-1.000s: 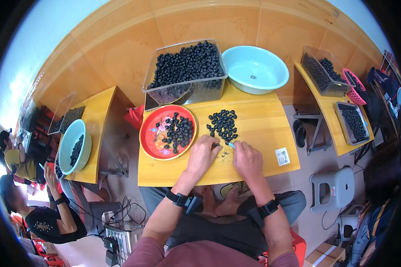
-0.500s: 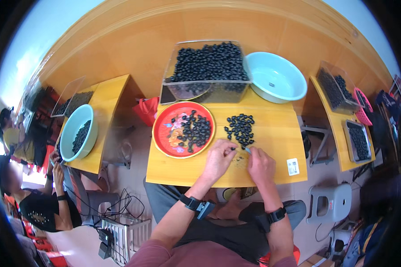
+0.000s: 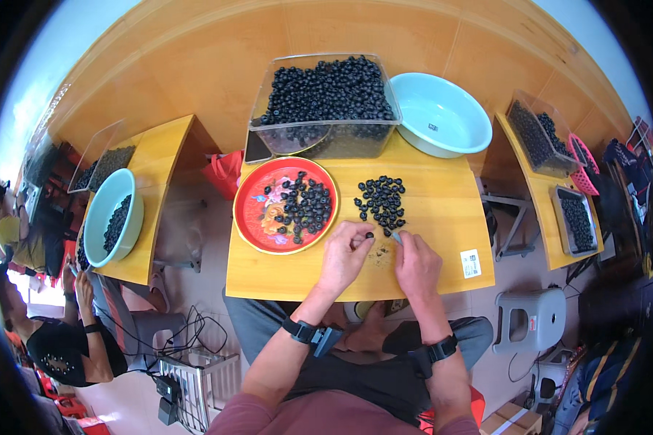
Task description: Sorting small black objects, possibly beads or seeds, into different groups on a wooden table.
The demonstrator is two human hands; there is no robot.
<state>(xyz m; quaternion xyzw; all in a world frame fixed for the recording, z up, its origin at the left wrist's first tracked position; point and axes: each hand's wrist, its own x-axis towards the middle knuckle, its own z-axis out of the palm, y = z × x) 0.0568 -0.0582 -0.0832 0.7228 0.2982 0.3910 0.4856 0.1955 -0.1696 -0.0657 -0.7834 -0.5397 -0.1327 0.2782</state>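
Note:
My left hand (image 3: 345,254) pinches one small black, round, berry-like fruit (image 3: 369,235) between thumb and fingertips, over the near part of the yellow table (image 3: 297,279). Close to its right, my right hand (image 3: 417,264) is closed around a slim grey-blue tool (image 3: 397,237); its exact kind is hard to make out, and the tip points toward the fruit. Just beyond both hands lies a loose pile of black fruits (image 3: 382,199). To the left, a round red flowered tray (image 3: 250,225) with a gold rim carries more of them. Small brown crumbs (image 3: 379,254) are scattered between my hands.
A clear plastic bin (image 3: 326,138) heaped with black fruits stands at the back, beside a light blue basin (image 3: 442,116). A white label (image 3: 471,264) is stuck near the table's right edge. Side tables hold more containers. At left, another person (image 3: 72,341) works by a blue basin (image 3: 138,225).
The view has shifted slightly, so the table sits a little further left. My left hand has turned, showing the pinched fruit more clearly; the right hand keeps its tool close by.

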